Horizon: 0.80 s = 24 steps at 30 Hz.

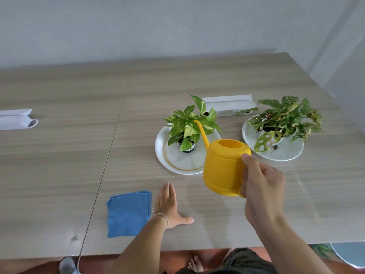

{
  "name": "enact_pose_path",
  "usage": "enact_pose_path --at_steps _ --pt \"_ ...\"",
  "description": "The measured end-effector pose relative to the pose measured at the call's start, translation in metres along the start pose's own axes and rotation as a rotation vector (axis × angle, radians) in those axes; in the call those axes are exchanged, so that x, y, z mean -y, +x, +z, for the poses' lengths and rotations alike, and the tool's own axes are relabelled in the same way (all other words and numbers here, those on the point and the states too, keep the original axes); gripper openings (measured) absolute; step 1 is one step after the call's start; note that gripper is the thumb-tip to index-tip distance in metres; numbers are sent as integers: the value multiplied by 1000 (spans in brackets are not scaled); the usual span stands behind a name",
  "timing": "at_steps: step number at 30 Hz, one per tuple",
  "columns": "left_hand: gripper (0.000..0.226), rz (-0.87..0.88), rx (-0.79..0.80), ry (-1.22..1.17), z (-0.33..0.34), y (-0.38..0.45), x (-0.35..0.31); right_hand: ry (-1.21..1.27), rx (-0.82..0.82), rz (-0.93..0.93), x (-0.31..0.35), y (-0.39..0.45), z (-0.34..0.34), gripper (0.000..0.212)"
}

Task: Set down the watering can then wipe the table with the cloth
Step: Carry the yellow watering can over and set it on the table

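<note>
**Watering can aloft in your right hand, left hand flat by the cloth**

Your right hand [262, 186] curls around the handle of the yellow watering can [223, 167], thumb on top near the rim, and holds it above the tabletop [59, 155]. The can sits nearly upright, tipped slightly away from you, its long thin spout [201, 133] reaching up and left into the leaves of the pothos plant [189, 123]. That plant stands in a small dark pot on a white plate [167, 161] with a brownish ring of water marking its inside.

Your left hand [167, 204] lies flat on the tabletop, palm down, fingers straight and together, thumb spread out to the right; it grips nothing. A thin bracelet [162, 216] circles its wrist. Just to the left of this hand lies the folded blue cloth [128, 212], flat on the wood-grain surface near the front edge.

To the right of the pothos, a second white plate [284, 153] carries a plant with holed leaves [286, 119]. Behind and between the two plants is a white power socket box [229, 105]; a similar white fitting [15, 119] shows at the far left.
</note>
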<state>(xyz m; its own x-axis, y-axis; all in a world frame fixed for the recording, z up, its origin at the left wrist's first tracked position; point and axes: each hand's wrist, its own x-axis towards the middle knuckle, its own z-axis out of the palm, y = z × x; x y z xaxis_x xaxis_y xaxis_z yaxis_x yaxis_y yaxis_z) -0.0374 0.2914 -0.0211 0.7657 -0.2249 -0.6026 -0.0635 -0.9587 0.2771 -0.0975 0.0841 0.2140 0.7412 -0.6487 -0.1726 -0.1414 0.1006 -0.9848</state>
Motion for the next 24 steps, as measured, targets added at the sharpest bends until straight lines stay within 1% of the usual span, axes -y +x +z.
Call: enact_pose_path --at_steps 5,8,11,18,24 --pt "153 3 5 -16 0 -1 1 43 82 -21 9 -5 5 62" --pt "152 5 8 -24 -1 -3 1 54 96 -23 12 -9 2 59" --pt "152 8 6 -17 -2 -3 -1 68 81 -15 11 -14 -5 64" --pt "151 17 -7 -10 -3 -6 -2 57 49 -16 17 -18 -13 64" --pt "151 15 -13 -14 -3 -8 -1 53 45 -19 25 -10 -1 59"
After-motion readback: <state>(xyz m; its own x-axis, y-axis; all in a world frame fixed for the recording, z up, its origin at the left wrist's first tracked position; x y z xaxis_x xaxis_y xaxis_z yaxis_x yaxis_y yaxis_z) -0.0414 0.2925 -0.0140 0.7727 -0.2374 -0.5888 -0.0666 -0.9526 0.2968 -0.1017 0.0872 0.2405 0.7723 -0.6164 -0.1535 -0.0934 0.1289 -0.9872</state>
